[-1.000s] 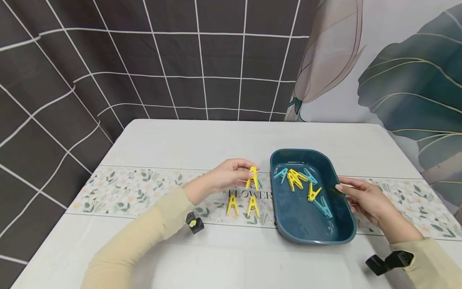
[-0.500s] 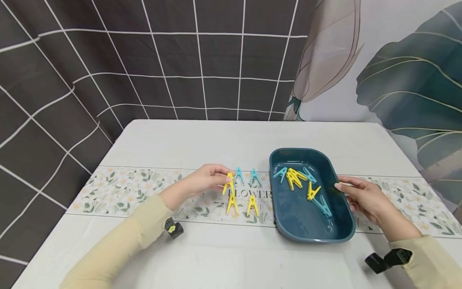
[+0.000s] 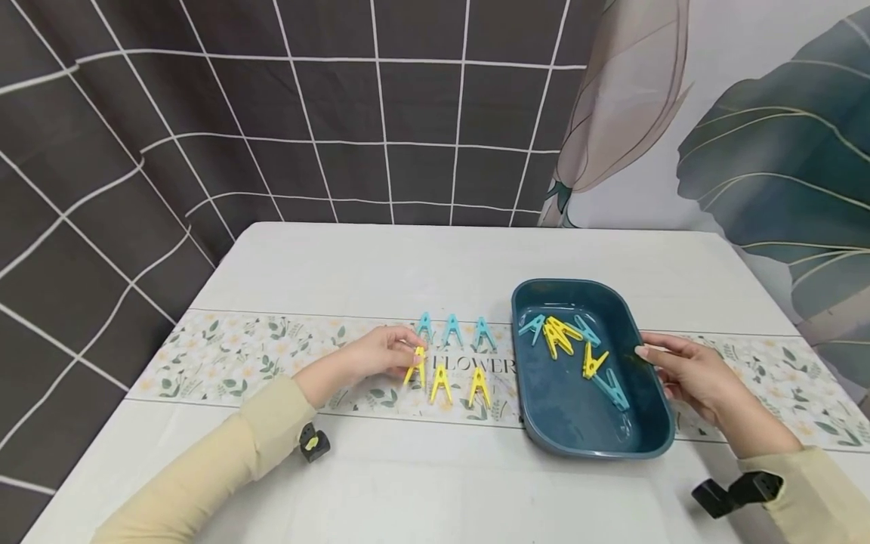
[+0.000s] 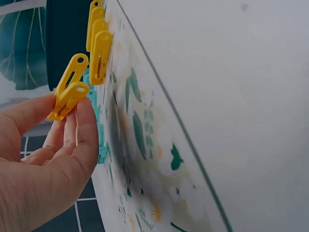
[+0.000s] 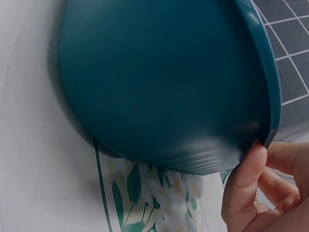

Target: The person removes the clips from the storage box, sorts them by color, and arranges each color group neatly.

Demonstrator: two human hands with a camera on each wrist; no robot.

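My left hand [image 3: 375,353] pinches a yellow clothespin [image 4: 70,96] between thumb and fingers, at the left end of a row with two other yellow clothespins [image 3: 440,383]. Behind that row stand three light-blue clothespins [image 3: 452,330]. On the right, a dark blue tray [image 3: 564,434] holds several yellow and blue clothespins [image 3: 610,390], jumbled at its far and middle part. My right hand [image 3: 693,378] grips the tray's right rim, thumb on the inner side and fingers outside. In the right wrist view, the thumb [image 5: 248,166] presses the rim near its corner.
A floral printed strip [image 3: 251,359] with lettering runs across the white table [image 3: 408,483]. Behind the table hangs a dark grid-patterned cloth [image 3: 340,98], with a leaf-print curtain [image 3: 768,151] at the right.
My left hand has moved left with the yellow clothespin, from before the blue clothespins to the left end of the yellow row. My right hand stays on the tray rim.
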